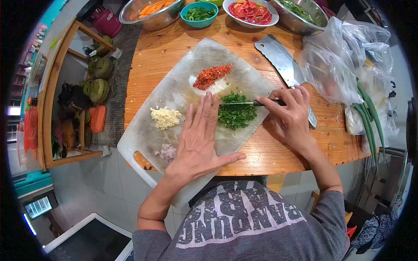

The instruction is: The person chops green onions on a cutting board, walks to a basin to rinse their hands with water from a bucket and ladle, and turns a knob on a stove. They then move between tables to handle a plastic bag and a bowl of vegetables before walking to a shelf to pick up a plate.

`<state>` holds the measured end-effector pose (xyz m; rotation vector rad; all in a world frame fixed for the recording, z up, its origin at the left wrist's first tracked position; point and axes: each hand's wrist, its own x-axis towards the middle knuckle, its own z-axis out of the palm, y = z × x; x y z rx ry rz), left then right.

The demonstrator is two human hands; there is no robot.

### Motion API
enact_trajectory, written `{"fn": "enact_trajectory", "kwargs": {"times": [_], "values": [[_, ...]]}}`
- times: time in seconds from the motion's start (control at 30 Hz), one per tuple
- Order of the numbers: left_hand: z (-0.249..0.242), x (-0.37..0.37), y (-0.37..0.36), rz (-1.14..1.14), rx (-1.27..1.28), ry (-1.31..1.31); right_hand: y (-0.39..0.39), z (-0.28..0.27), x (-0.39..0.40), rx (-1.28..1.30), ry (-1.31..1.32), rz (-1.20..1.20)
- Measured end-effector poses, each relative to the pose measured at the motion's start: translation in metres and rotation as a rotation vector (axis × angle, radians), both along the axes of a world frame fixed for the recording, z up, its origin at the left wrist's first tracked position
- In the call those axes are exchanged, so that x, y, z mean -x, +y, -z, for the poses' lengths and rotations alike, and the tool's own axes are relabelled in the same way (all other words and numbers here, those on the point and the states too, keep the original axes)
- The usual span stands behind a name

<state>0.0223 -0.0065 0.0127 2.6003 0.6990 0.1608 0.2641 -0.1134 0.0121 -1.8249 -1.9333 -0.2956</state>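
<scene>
My right hand [291, 114] grips the black handle of a knife [237, 103]. Its thin blade lies across a pile of chopped green herbs [237, 116]. Flat on the white cutting board [204, 56], my left hand [199, 135] has its fingers stretched out and thumb spread, the fingertips by the blade's tip. Chopped red chili [212, 76] is heaped beyond the fingertips. To the left of my left hand sit minced garlic [165, 118] and a small mound of chopped shallot [167, 153], the latter close to my wrist.
A cleaver [278, 56] lies right of the board, partly behind my right hand. Plastic bags [335, 61] and green onion stalks [371, 108] are at the right edge. Along the back stand a bowl of carrots [150, 22], a teal bowl [199, 24], a white bowl [251, 24] and a metal bowl [320, 27].
</scene>
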Motion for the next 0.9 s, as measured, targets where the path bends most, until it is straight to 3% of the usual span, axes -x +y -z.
{"fn": "enact_trajectory", "kwargs": {"times": [0.37,0.47,0.6,0.9], "values": [[0.001,0.002,0.0,0.021,0.055,-0.026,-0.009,-0.004,0.011,0.011,-0.003,0.028],[-0.001,0.003,0.0,0.022,-0.036,0.014,-0.011,0.007,0.011,0.04,0.027,0.051],[0.0,0.001,0.001,0.012,0.016,-0.019,-0.001,-0.021,0.007,-0.032,-0.008,-0.005],[-0.008,-0.014,0.015,0.024,-0.023,0.008,0.035,0.001,-0.032,-0.068,0.252,-0.094]]}}
